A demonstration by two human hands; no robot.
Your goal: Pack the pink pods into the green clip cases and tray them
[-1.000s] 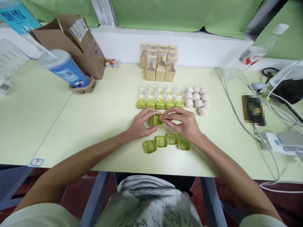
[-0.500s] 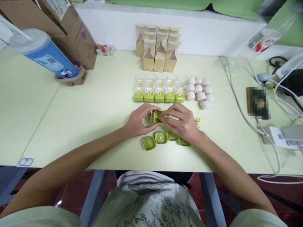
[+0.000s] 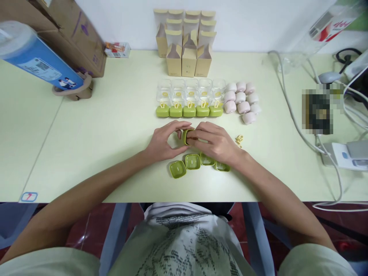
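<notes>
My left hand (image 3: 163,141) grips a small green square cap (image 3: 184,137) between thumb and fingers, its hollow side turned to the right. The fingers of my right hand (image 3: 217,142) are pinched together and reach into that hollow; their tips are hidden, so what they hold cannot be seen. Nearer to me lie several more green caps (image 3: 177,169), hollow side up, each with a slot in its floor. Just right of my right hand is a small heap of yellow loops (image 3: 239,140).
Beyond my hands stands a row of green caps with yellow loops (image 3: 189,111), with clear cups (image 3: 191,90) behind. Pink and white rounded pieces (image 3: 243,107) sit at their right. Open cardboard boxes (image 3: 189,63) stand at the back, a blue cylinder (image 3: 48,63) left, cables (image 3: 290,103) right.
The green cap has been tipped so its hollow faces more to the right, and my right fingers reach deeper into it. The whole view has shifted slightly.
</notes>
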